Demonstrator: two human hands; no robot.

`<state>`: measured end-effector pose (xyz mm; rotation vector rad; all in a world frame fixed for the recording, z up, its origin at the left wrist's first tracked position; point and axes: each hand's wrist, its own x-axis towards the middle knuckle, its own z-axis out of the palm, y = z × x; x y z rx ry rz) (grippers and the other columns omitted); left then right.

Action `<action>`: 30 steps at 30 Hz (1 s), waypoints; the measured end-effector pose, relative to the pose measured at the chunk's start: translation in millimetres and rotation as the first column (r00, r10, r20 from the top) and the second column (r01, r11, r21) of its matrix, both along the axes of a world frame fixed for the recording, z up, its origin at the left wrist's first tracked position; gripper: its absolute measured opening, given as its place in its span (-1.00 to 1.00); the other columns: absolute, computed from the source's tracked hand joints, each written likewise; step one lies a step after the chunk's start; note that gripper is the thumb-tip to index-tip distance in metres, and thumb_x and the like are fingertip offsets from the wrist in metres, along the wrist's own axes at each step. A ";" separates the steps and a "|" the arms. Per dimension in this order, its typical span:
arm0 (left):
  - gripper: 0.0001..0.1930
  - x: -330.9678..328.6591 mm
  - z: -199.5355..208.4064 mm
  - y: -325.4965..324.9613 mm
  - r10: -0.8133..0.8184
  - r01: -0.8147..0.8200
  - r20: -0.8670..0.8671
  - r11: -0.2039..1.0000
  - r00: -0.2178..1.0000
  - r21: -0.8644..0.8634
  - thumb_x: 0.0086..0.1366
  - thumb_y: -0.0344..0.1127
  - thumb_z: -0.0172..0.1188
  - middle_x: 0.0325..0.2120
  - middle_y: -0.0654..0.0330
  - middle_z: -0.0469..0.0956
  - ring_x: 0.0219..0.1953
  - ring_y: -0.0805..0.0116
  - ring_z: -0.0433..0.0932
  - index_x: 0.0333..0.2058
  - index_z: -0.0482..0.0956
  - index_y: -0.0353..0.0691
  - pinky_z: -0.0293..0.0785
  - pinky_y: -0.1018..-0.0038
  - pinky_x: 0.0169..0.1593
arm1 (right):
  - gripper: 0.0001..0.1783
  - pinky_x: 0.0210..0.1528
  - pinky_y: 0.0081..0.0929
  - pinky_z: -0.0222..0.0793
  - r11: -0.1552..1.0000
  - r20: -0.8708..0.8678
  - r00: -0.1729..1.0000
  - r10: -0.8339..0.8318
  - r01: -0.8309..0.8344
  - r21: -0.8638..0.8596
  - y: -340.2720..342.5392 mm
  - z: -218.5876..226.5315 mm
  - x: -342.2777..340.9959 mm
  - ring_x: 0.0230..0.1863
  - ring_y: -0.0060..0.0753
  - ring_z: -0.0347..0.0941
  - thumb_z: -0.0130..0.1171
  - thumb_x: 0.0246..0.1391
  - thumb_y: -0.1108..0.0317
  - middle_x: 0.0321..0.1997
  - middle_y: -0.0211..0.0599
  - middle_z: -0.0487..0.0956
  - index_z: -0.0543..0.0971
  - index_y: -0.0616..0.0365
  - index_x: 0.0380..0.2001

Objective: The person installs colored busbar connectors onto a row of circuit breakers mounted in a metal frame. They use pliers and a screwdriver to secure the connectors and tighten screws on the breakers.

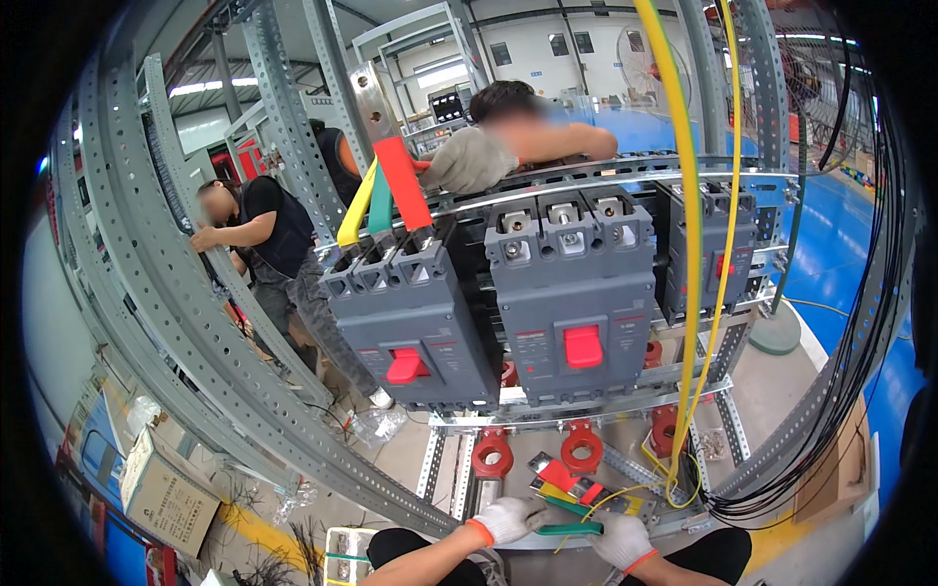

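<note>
My left hand (509,520), in a white glove with an orange cuff, closes on one end of a green-sleeved busbar (570,529). At its other end my right hand (623,540), gloved alike, is closed on it too. The bar lies roughly level between them, low in front of my knees. Just beyond it, red, yellow and green sleeved busbars (569,485) lie close together inside the frame's bottom. Finger details are small and partly hidden by the gloves.
Grey circuit breakers (576,283) with red levers are mounted on the metal frame (293,430). Red rings (582,449) hang below. Yellow wires (684,244) drop in front, black cables (831,410) at right. A co-worker's gloved hand (474,161) is behind the breakers. A carton (171,493) stands left.
</note>
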<state>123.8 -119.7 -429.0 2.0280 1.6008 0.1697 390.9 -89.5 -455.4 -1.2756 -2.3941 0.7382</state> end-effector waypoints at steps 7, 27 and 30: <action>-0.47 6.7 -6.3 1.3 -0.051 0.042 -0.113 0.996 0.992 -0.081 0.50 0.16 -0.08 -0.30 -0.11 0.65 -0.21 -0.23 0.61 -0.18 0.67 -0.19 0.51 0.01 -0.04 | -0.69 -0.26 0.01 0.54 1.000 -0.001 1.000 0.020 -0.020 -0.014 2.3 -9.7 4.1 -0.33 0.14 0.62 0.27 0.05 0.09 -0.41 -0.04 0.66 0.66 0.03 -0.23; -0.43 13.9 -4.6 -2.8 -0.074 0.069 -0.182 0.997 0.980 -0.029 0.49 0.16 -0.10 -0.43 -0.15 0.63 -0.30 -0.23 0.62 -0.40 0.66 -0.20 0.52 -0.01 -0.10 | -0.71 -0.22 -0.03 0.54 0.999 -0.002 1.000 0.027 -0.027 -0.024 6.3 -8.9 7.5 -0.26 0.11 0.63 0.27 0.05 0.10 -0.33 -0.05 0.67 0.67 0.00 -0.23; -0.44 13.7 5.2 -2.3 -0.065 0.056 -0.153 0.997 0.986 -0.061 0.48 0.16 -0.09 -0.39 -0.12 0.65 -0.27 -0.21 0.62 -0.35 0.70 -0.18 0.52 0.01 -0.07 | -0.71 -0.20 -0.05 0.55 1.000 0.028 0.999 -0.027 0.028 -0.015 5.8 -7.3 5.5 -0.25 0.10 0.64 0.29 0.05 0.10 -0.32 -0.05 0.67 0.68 0.00 -0.22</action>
